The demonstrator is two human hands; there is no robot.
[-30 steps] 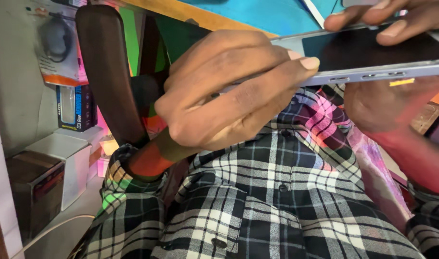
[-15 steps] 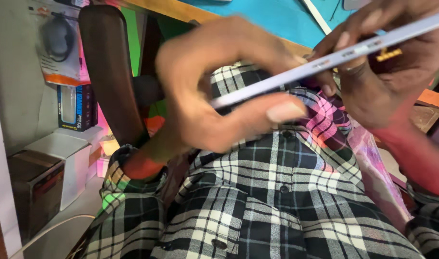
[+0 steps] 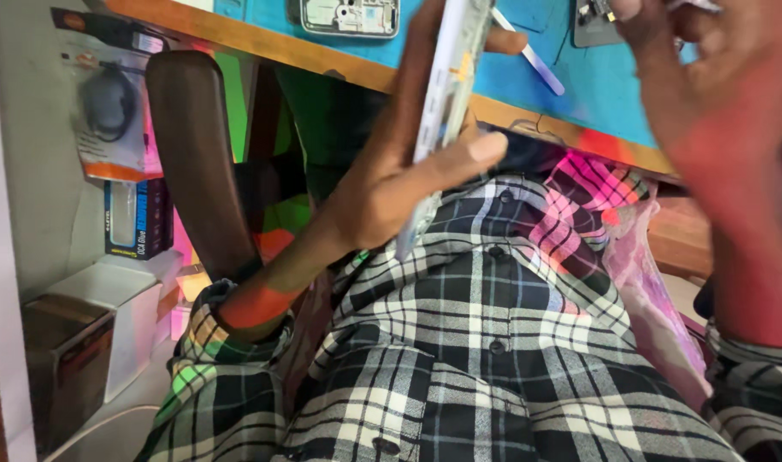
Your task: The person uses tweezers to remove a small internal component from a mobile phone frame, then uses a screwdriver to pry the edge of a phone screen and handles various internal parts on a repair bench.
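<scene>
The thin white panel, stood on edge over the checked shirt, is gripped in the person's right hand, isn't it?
Not quite. The head view shows the left hand gripping the thin white panel, on edge over the checked shirt. The right hand is raised apart from it.

Blue-topped bench [image 3: 579, 81] bearing phone frame [image 3: 350, 17]; white tool [image 3: 532, 58].

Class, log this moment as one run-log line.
left hand: grips thin white flat device on edge, near upright | right hand: raised, apart from device | behind: blue-topped wooden workbench
</scene>
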